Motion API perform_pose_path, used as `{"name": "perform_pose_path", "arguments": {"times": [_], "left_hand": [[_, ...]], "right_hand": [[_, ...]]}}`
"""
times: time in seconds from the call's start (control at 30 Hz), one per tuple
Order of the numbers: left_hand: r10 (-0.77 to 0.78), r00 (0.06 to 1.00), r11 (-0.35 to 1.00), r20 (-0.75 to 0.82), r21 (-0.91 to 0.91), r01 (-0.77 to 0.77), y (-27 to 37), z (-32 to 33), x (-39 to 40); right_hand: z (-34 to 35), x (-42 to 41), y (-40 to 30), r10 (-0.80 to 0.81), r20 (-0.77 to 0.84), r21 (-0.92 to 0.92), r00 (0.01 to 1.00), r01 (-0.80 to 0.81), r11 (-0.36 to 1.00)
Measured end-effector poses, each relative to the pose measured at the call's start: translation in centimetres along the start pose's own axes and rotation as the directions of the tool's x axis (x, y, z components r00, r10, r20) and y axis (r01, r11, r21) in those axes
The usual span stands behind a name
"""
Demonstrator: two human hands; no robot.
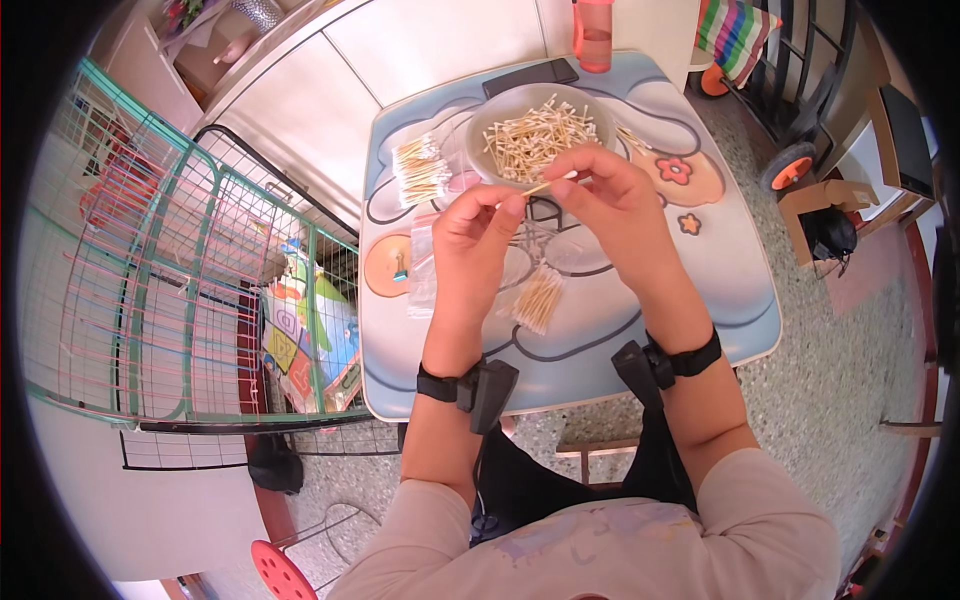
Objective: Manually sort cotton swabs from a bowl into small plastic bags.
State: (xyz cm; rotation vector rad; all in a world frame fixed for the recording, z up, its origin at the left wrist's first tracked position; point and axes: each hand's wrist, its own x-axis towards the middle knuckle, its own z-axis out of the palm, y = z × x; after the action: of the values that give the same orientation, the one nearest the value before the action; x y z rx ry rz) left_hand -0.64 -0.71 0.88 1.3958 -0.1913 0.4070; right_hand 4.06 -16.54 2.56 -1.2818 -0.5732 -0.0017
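Observation:
Between my two hands, just in front of a round bowl [480, 150], is a cotton swab [537, 189] with a pale wooden stick. My left hand [476, 229] pinches its left end between thumb and fingers. Near its white right tip, my right hand [611, 202] grips it with thumb and forefinger. Loose cotton swabs [541, 135] fill the bowl. Left of the bowl lies a clear bag packed with swabs [420, 171]. A smaller bundle of swabs [538, 300], seemingly in clear plastic, rests below my hands. Empty-looking zip bags [422, 281] lie beside my left hand.
The small table [705, 300] has a cartoon print. A teal binder clip [400, 268] sits at its left. Behind the bowl are a dark flat case [531, 78] and a red-lidded bottle [595, 37]. A wire cage [202, 300] borders the left side; an open cardboard box [799, 217] stands right.

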Motion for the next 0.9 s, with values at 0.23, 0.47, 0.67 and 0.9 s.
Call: {"name": "perform_pose_path", "arguments": {"times": [0.23, 0.47, 0.67, 0.9], "left_hand": [[0.069, 0.998, 0.998, 0.01, -0.003, -0.069, 0.15, 0.28, -0.03], [0.04, 0.999, 0.994, 0.011, -0.1, -0.039, 0.2, 0.38, -0.01], [0.022, 1.0, 0.988, -0.003, -0.152, -0.022, -0.24, -0.12, 0.09], [0.035, 0.999, 0.983, -0.015, -0.181, -0.037, -0.17, -0.08, 0.12]], "right_hand": [[-0.44, 0.02, 0.11, -0.041, -0.008, -0.111, 0.999, 0.04, 0.993], [-0.5, 0.03, 0.04, -0.087, -0.013, -0.158, 0.996, 0.084, 0.984], [-0.26, 0.02, 0.14, -0.103, -0.043, -0.149, 0.994, 0.095, 0.984], [-0.27, 0.03, 0.17, -0.096, -0.031, -0.138, 0.995, 0.091, 0.986]]}}
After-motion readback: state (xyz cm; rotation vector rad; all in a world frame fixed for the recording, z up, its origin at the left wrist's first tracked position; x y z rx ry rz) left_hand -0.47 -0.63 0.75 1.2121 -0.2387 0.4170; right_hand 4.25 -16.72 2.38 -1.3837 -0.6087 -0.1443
